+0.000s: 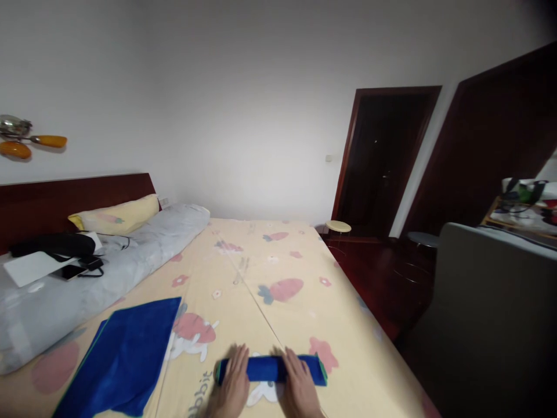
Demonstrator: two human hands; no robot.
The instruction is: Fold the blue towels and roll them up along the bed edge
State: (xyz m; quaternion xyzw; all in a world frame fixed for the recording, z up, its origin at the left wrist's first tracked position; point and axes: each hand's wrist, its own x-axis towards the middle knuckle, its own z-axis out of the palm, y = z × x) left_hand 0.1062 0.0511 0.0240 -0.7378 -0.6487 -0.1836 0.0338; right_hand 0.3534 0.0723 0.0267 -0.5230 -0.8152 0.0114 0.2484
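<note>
A dark blue towel (265, 369) with green edging lies rolled into a tight cylinder across the bed, near the bottom of the view. My left hand (235, 377) rests flat over its left part, fingers stretched forward. Over the right part lies my right hand (300, 380), also with straight fingers, and a stretch of the roll shows between the two. To the left, another blue cloth (130, 351) with a green edge is spread out flat, with a few layers overlapping at its borders.
The bed sheet (235, 284) is cream with carrots and rabbits. Along the left runs a rolled grey quilt (143, 267) bearing a black bag (56, 245), a phone (73, 271) and a white sheet-like item (37, 268). A pillow (122, 216) lies by the headboard (87, 191). A stool (338, 226) stands beyond the bed.
</note>
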